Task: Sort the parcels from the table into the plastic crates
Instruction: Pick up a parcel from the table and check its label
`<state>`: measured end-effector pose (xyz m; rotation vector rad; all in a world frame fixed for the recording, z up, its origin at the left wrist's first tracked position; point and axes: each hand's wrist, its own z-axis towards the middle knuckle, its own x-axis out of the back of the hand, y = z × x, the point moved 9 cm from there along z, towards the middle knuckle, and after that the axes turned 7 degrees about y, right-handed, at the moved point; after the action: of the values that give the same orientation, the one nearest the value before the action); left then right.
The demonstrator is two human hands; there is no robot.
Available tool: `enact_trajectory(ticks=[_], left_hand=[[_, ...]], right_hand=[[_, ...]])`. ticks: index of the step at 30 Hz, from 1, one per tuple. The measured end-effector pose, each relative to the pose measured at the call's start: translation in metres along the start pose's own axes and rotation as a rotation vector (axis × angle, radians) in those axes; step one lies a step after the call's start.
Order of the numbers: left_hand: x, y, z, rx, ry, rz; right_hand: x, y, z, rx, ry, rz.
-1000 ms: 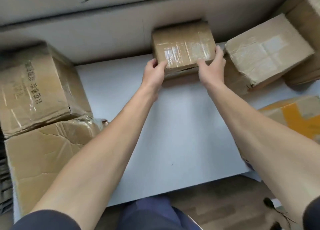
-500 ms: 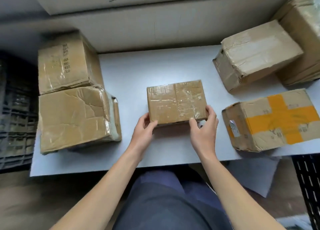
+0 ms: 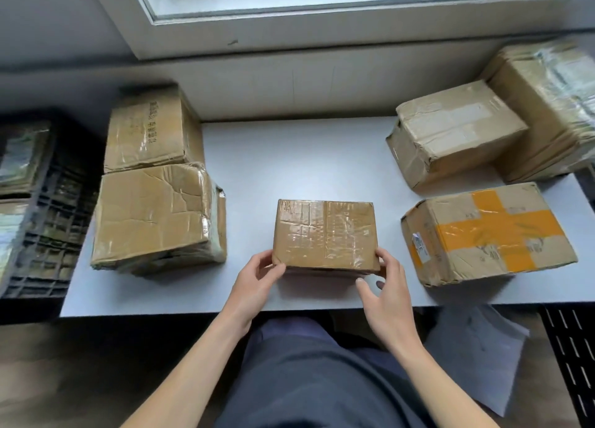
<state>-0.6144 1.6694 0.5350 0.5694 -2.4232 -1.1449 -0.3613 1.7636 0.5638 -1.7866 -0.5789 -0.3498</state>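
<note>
Taped brown parcel [image 3: 325, 232] sits near the table's [image 3: 306, 157] front edge, black crate [image 3: 48, 221] leftward.

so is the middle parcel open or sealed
Sealed: the parcel lies flat, its top flaps shut under clear tape.
</note>
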Motion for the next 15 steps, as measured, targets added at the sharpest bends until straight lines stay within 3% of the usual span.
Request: enact_trajectory(ticks=[5,15], left_hand=[[-0.009,-0.002,-0.001,-0.035,-0.005,0.058],[0.001,0.054,-0.015,-0.306,0.266,0.027]], right_hand=[[-0.001,0.005,0.01,0.025,-0.038,0.01],[0.042,-0.037,0.026,0.162,0.153,0.111]])
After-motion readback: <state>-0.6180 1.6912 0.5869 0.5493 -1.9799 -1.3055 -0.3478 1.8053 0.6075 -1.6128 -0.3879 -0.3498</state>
